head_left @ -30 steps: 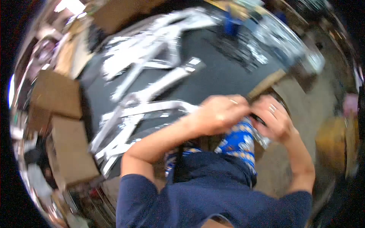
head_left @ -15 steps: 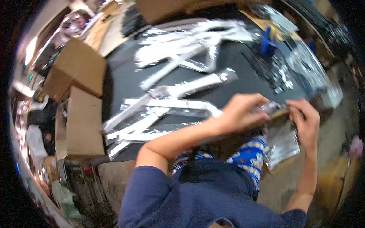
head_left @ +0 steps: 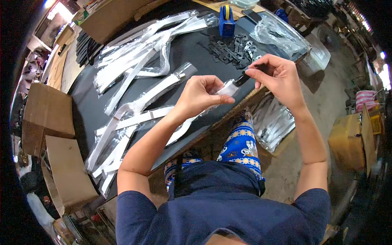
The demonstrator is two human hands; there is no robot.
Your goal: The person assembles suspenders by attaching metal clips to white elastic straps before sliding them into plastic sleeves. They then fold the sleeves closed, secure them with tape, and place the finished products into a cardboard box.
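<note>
My left hand [head_left: 200, 97] pinches the end of a white strap in a clear plastic sleeve [head_left: 228, 88]; the strap trails down behind my forearm. My right hand [head_left: 281, 79] is closed on a slim black piece [head_left: 242, 79] that meets the end of the sleeve. How far the black piece goes into the sleeve cannot be made out. Just beyond my right hand lies a pile of small black hook-like pieces [head_left: 233, 50]. More white straps in clear sleeves [head_left: 141, 98] are spread over the black tabletop [head_left: 192, 51] to the left.
A blue tape dispenser [head_left: 226, 26] stands at the far edge, beside crumpled clear plastic bags [head_left: 277, 34]. Cardboard boxes [head_left: 67, 171] sit along the left. Below the table's right edge, an open box holds packed white straps [head_left: 274, 126]. Another carton [head_left: 349, 136] stands on the floor.
The view has turned to the right and sharpened. Both hands still hold the strap's end between them, and the black piece now shows clearly at the sleeve's tip.
</note>
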